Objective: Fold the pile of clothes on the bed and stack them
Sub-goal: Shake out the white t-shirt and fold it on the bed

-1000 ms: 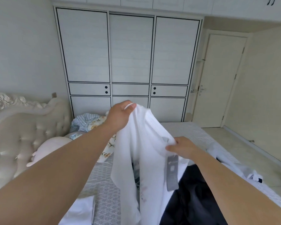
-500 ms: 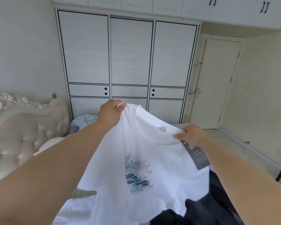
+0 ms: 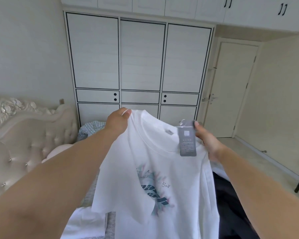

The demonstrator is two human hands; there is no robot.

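So the white t-shirt is hanging up in the air over the bed, printed side facing the person, collar on top. The left hand is pinching the shoulder at the top left, fingers curled round the fabric. The right hand is gripping the other shoulder just beside the grey hang tag, thumb up near the tag's top — exactly how much cloth it's got is partly hidden behind the shirt.

What matters here: the shirt is dangling straight down from both grips, long axis running collar to hem toward the mattress, with the shoulder line stretched sideways between the hands. The left grip is sitting a bit higher than the right, so the shirt is tilting slightly. Both hands look equally close to it. My guess is the next bit is lowering it flat onto the bed, beside the dark garment — the hem would be landing first.
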